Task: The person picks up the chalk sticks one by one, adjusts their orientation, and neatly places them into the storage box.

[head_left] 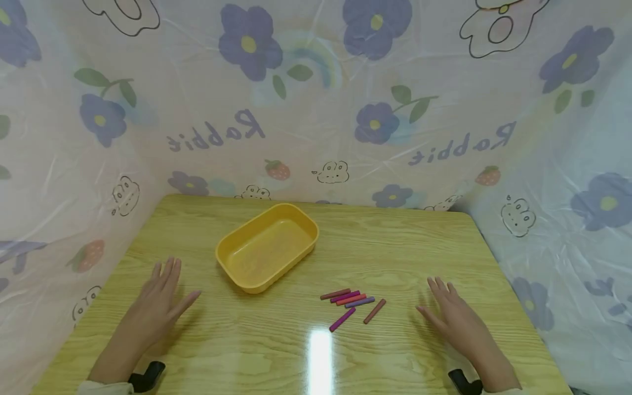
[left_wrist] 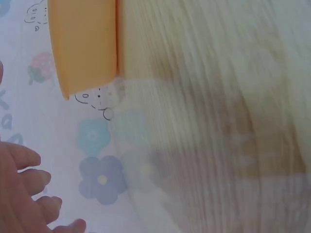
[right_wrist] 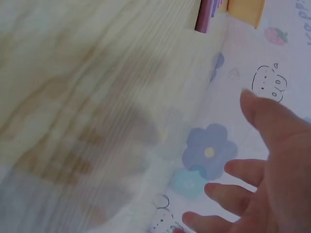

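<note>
Two black wrist bands (head_left: 146, 377) sit nearest, one on each wrist, below two bare hands held over the table (head_left: 419, 247). One is the left hand (head_left: 155, 304), its fingers extended and thumb spread away, holding nothing; the other, the right hand (head_left: 459, 318), is likewise spread, thumb apart, with nothing gripped.

Between them, nearer the right hand, lie six slim sticks (head_left: 351, 300): two brown, two magenta, one red-orange and one purple. Four are bunched roughly side by side; whether all of those touch, I cannot tell. Of the other two, one magenta stick slants just below the bunch and one brown stick slants toward the right hand.

One yellow tray (head_left: 269, 252) stands upright on the table, set at an angle beyond the sticks and to their left, nearer the left hand but apart from it.

Behind, one pale sheet (head_left: 316, 109) bears three strawberries, one rainbow and two "Rabbit" words running right to left.
</note>
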Motion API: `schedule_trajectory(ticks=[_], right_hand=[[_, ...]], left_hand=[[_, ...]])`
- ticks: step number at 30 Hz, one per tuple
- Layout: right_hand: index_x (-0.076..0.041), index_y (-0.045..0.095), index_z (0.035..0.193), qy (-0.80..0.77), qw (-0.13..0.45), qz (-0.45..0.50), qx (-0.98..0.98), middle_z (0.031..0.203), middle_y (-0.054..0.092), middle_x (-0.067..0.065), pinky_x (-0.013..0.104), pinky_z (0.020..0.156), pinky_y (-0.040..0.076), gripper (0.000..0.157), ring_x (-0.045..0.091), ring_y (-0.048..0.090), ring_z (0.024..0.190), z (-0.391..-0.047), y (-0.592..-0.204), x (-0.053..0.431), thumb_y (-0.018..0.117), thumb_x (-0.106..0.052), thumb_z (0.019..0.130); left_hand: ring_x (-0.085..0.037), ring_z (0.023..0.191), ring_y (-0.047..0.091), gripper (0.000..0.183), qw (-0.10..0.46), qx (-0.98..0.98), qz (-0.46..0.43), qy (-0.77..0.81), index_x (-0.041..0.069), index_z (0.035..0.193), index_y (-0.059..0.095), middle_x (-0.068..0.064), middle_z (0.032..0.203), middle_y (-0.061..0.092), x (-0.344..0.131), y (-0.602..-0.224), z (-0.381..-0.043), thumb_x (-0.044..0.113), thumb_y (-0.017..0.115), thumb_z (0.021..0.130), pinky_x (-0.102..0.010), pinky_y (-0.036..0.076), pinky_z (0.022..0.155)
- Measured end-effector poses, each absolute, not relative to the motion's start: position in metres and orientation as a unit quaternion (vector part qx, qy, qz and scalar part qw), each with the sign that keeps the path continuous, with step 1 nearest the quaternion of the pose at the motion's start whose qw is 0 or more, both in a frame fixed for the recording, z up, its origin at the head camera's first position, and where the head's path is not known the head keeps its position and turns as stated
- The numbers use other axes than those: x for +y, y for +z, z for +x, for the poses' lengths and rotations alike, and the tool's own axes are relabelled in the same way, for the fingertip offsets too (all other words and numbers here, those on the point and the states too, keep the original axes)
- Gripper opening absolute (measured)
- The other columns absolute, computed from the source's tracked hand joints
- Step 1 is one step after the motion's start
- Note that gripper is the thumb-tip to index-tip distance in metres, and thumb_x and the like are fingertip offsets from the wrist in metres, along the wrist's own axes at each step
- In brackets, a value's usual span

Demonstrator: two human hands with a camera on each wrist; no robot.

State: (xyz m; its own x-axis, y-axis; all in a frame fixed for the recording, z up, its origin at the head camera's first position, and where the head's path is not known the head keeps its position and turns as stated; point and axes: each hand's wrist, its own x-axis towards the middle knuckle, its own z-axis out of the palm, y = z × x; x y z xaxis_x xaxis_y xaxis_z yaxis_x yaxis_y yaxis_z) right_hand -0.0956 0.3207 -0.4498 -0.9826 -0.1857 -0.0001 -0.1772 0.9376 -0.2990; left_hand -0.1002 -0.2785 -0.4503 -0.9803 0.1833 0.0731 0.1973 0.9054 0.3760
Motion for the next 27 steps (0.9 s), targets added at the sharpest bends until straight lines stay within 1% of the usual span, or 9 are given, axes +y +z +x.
schedule_trajectory(ticks=[4, 8, 11, 15, 19, 22, 27], right_hand=[[-0.005, 0.024, 0.147, -0.153, 0.017, -0.099, 0.983, 0.148, 0.024, 0.024, 0.068, 0.091, 0.031, 0.073, 0.046, 0.022, 0.132, -0.102, -0.449, 0.316, 0.047, -0.049, 0.094], [-0.004, 0.024, 0.147, -0.158, 0.018, -0.11, 0.981, 0.148, 0.024, 0.023, 0.064, 0.096, 0.031, 0.071, 0.041, 0.02, 0.135, -0.109, -0.449, 0.313, 0.046, -0.047, 0.095], [-0.003, 0.024, 0.147, -0.156, 0.014, -0.123, 0.98, 0.148, 0.026, 0.022, 0.061, 0.099, 0.03, 0.07, 0.039, 0.021, 0.135, -0.115, -0.449, 0.31, 0.048, -0.044, 0.095], [-0.001, 0.027, 0.145, -0.147, -0.007, -0.146, 0.978, 0.146, 0.029, 0.023, 0.058, 0.099, 0.032, 0.066, 0.039, 0.025, 0.134, -0.122, -0.449, 0.304, 0.052, -0.036, 0.095], [0.001, 0.031, 0.143, -0.14, -0.026, -0.165, 0.976, 0.145, 0.032, 0.022, 0.056, 0.098, 0.035, 0.063, 0.038, 0.029, 0.132, -0.129, -0.447, 0.296, 0.055, -0.031, 0.094], [0.001, 0.032, 0.143, -0.139, -0.023, -0.174, 0.975, 0.145, 0.032, 0.022, 0.055, 0.099, 0.035, 0.062, 0.036, 0.03, 0.133, -0.134, -0.445, 0.288, 0.055, -0.031, 0.095], [-0.001, 0.032, 0.143, -0.134, -0.013, -0.184, 0.974, 0.146, 0.032, 0.02, 0.053, 0.101, 0.033, 0.061, 0.034, 0.029, 0.134, -0.143, -0.443, 0.273, 0.054, -0.03, 0.095]], left_hand=[[-0.033, 0.138, -0.013, 0.082, 0.015, -0.972, -0.098, -0.212, 0.003, 0.147, -0.005, -0.018, 0.152, -0.008, -0.272, -0.446, -0.103, 0.049, 0.04, 0.096, -0.061, 0.008, 0.106], [-0.034, 0.138, -0.009, 0.081, 0.02, -0.969, -0.109, -0.22, 0.003, 0.147, -0.005, -0.017, 0.152, -0.006, -0.267, -0.444, -0.107, 0.048, 0.04, 0.097, -0.06, 0.009, 0.107], [-0.033, 0.139, -0.006, 0.081, 0.028, -0.969, -0.114, -0.218, 0.001, 0.148, -0.001, -0.016, 0.153, -0.002, -0.263, -0.444, -0.11, 0.049, 0.041, 0.096, -0.059, 0.012, 0.107], [-0.03, 0.14, -0.005, 0.082, 0.03, -0.969, -0.123, -0.213, 0.001, 0.148, 0.001, -0.015, 0.153, -0.001, -0.257, -0.443, -0.115, 0.05, 0.041, 0.096, -0.058, 0.014, 0.107], [-0.03, 0.14, -0.005, 0.081, 0.033, -0.967, -0.131, -0.218, 0.0, 0.148, 0.001, -0.015, 0.153, -0.002, -0.249, -0.44, -0.121, 0.048, 0.041, 0.096, -0.057, 0.012, 0.108], [-0.03, 0.14, -0.004, 0.081, 0.033, -0.966, -0.132, -0.218, -0.001, 0.147, 0.003, -0.015, 0.153, -0.001, -0.242, -0.438, -0.125, 0.049, 0.041, 0.096, -0.057, 0.012, 0.108], [-0.031, 0.14, 0.0, 0.084, 0.029, -0.969, -0.134, -0.206, -0.001, 0.147, 0.004, -0.017, 0.153, 0.003, -0.23, -0.437, -0.132, 0.052, 0.042, 0.095, -0.056, 0.015, 0.108]])
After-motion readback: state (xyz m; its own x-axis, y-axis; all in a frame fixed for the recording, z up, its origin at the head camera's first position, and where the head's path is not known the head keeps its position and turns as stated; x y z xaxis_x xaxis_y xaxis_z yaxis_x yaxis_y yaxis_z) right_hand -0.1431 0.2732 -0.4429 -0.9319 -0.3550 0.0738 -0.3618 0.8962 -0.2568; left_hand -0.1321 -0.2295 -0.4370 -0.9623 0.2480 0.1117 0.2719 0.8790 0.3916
